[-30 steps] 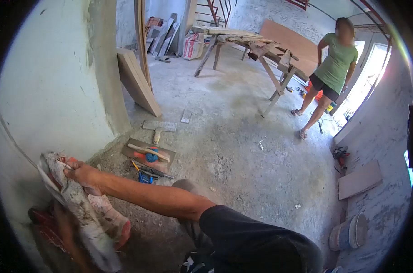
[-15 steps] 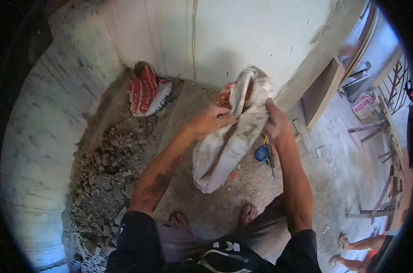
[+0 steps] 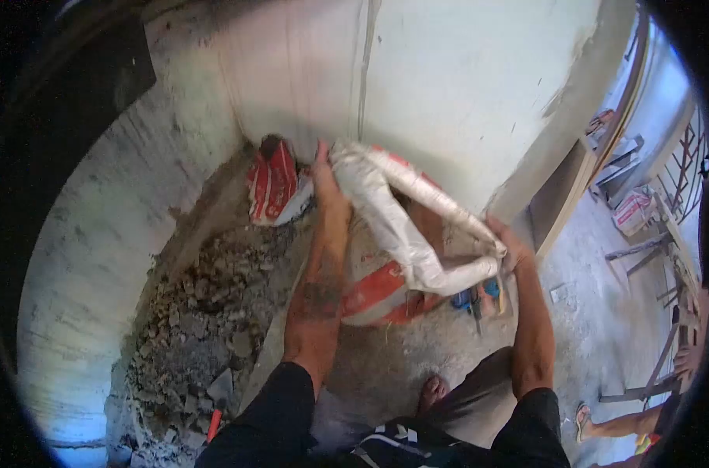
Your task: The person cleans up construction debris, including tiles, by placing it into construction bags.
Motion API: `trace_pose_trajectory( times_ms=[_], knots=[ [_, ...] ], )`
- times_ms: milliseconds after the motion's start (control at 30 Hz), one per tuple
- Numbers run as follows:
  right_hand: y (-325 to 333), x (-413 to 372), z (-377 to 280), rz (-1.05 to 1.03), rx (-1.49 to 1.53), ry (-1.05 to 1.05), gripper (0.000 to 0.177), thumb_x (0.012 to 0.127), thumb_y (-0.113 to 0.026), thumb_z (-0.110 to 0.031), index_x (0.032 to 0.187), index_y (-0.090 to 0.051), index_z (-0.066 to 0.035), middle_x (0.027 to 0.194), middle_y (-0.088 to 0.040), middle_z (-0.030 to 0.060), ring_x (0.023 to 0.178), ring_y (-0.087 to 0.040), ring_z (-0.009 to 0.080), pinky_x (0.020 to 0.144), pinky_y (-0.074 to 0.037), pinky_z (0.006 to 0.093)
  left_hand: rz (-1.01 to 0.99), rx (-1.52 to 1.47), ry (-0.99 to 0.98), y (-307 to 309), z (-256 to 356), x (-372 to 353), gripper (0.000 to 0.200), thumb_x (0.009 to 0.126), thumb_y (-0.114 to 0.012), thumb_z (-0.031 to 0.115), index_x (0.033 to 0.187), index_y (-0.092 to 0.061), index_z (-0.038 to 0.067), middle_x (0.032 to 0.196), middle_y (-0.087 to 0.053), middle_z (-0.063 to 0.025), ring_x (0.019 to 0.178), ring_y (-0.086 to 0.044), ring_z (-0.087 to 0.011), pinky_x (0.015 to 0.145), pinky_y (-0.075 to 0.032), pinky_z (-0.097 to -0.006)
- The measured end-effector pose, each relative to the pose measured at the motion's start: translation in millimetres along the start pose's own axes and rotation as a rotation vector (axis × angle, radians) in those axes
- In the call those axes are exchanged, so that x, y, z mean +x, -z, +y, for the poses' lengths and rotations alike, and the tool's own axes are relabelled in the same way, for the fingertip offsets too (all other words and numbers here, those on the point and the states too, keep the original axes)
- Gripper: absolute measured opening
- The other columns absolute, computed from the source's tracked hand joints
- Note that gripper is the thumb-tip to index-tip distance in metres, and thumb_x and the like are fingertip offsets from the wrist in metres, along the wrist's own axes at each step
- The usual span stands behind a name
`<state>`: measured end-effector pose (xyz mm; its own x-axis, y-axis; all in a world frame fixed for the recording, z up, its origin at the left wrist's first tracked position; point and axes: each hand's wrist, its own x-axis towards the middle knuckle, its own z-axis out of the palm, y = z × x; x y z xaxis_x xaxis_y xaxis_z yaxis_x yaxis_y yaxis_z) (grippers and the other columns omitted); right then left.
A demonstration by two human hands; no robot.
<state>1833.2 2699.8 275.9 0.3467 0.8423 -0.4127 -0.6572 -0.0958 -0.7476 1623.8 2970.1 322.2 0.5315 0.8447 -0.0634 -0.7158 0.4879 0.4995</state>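
Observation:
A red-and-white woven sack point(image 3: 413, 249) is stretched between my two hands above the floor. Its mouth is spread wide, with a thick, pale folded rim around it. My left hand point(image 3: 323, 164) grips the rim at the far left corner, its fingers partly hidden. At the right corner my right hand point(image 3: 512, 246) is closed on the rim. Partly behind the sack's lower right side, a blue tape measure point(image 3: 463, 299) lies on the floor among other tools that I cannot make out.
Broken rubble point(image 3: 194, 335) covers the floor at left, with a trowel point(image 3: 220, 390) on it. Another red-and-white sack point(image 3: 275, 187) stands in the corner. Boards point(image 3: 561, 195) lean at right, near a wooden trestle point(image 3: 659, 343). Another person's leg point(image 3: 620, 425) shows lower right.
The sack was bunched and narrow; now its mouth is pulled wide with the rim folded over. My left hand has moved up and left, my right hand right and down.

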Motion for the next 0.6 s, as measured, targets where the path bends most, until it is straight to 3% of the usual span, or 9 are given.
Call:
trace_pose_trajectory(
  times_ms=[100,167,200,267,333,400,500,533,600],
  knots=[
    [-9.3,-17.5,12.0,0.191,-0.351,0.306,0.043,0.090,-0.055,-0.031,0.118,-0.051,0.001,0.105,-0.061,0.0173,0.094,-0.059,0.0229,0.082,-0.048,0.0337,-0.044,-0.024,0.087,-1.5,-8.7,-9.3,0.040,0.086,-0.058,0.039,0.102,-0.059,0.003,0.097,-0.062,-0.0114,0.086,-0.061,-0.0250,0.080,-0.051,-0.0383],
    [-23.0,-20.1,16.6,0.742,-0.768,0.488,0.050,0.087,-0.060,-0.036,0.116,-0.049,0.003,0.104,-0.060,0.0194,0.092,-0.060,0.0240,0.079,-0.049,0.0332,-0.276,-0.019,0.017,-5.8,-17.1,-3.4,0.028,0.083,-0.064,0.030,0.093,-0.061,0.004,0.089,-0.062,-0.0099,0.082,-0.061,-0.0212,0.078,-0.051,-0.0349],
    [25.8,3.4,43.0,0.419,-0.743,0.550,0.056,0.085,-0.062,-0.038,0.116,-0.047,0.006,0.106,-0.060,0.0190,0.094,-0.059,0.0238,0.079,-0.048,0.0311,-0.278,-0.022,0.029,-7.9,-15.0,-6.5,0.028,0.083,-0.064,0.030,0.093,-0.061,0.004,0.089,-0.062,-0.0099,0.082,-0.061,-0.0212,0.078,-0.051,-0.0349],
    [10.1,-1.4,84.2,0.373,-0.911,0.279,0.050,0.084,-0.062,-0.029,0.116,-0.049,0.007,0.109,-0.059,0.0177,0.096,-0.059,0.0249,0.081,-0.048,0.0331,-0.492,0.122,0.130,-14.7,-9.2,-16.2,0.014,0.080,-0.065,0.018,0.087,-0.062,0.005,0.083,-0.062,-0.0080,0.078,-0.060,-0.0181,0.075,-0.051,-0.0325],
    [-30.2,1.2,114.5,0.386,-0.473,-0.049,0.038,0.086,-0.057,-0.015,0.116,-0.050,0.007,0.114,-0.058,0.0166,0.099,-0.059,0.0276,0.088,-0.049,0.0393,-0.506,0.063,0.107,-20.6,-18.9,-12.4,0.014,0.079,-0.063,0.016,0.087,-0.062,0.005,0.083,-0.062,-0.0082,0.077,-0.061,-0.0183,0.074,-0.051,-0.0326],
    [-36.9,38.8,145.1,0.159,0.213,0.135,0.040,0.088,-0.053,-0.009,0.123,-0.044,0.008,0.117,-0.056,0.0193,0.102,-0.059,0.0290,0.091,-0.050,0.0423,-0.348,0.028,-0.012,-20.1,-9.1,0.8,0.019,0.075,-0.059,0.016,0.088,-0.063,0.003,0.084,-0.063,-0.0091,0.077,-0.061,-0.0211,0.074,-0.051,-0.0324],
    [-49.0,66.7,114.2,0.176,0.963,0.146,0.035,0.090,-0.047,-0.006,0.123,-0.044,0.008,0.120,-0.053,0.0216,0.111,-0.054,0.0312,0.099,-0.043,0.0428,-0.245,-0.037,-0.039,21.4,61.9,16.0,0.024,0.076,-0.056,0.019,0.091,-0.062,0.001,0.088,-0.063,-0.0104,0.084,-0.061,-0.0244,0.077,-0.051,-0.0338],
    [-55.4,66.7,92.6,0.161,0.971,0.236,0.036,0.091,-0.044,-0.008,0.123,-0.044,0.009,0.122,-0.052,0.0224,0.114,-0.051,0.0317,0.101,-0.041,0.0434,-0.263,0.440,-0.305,45.5,83.6,18.4,0.032,0.079,-0.054,0.024,0.098,-0.059,-0.001,0.097,-0.061,-0.0130,0.091,-0.059,-0.0261,0.082,-0.048,-0.0365],
    [-72.9,69.4,50.0,0.117,0.986,0.329,0.037,0.092,-0.040,-0.010,0.124,-0.043,0.010,0.123,-0.051,0.0231,0.117,-0.048,0.0322,0.103,-0.039,0.0440,-0.242,0.712,-0.243,104.5,119.0,17.5,0.047,0.082,-0.053,0.034,0.112,-0.054,-0.002,0.111,-0.056,-0.0154,0.100,-0.055,-0.0283,0.091,-0.043,-0.0390]
  ],
)
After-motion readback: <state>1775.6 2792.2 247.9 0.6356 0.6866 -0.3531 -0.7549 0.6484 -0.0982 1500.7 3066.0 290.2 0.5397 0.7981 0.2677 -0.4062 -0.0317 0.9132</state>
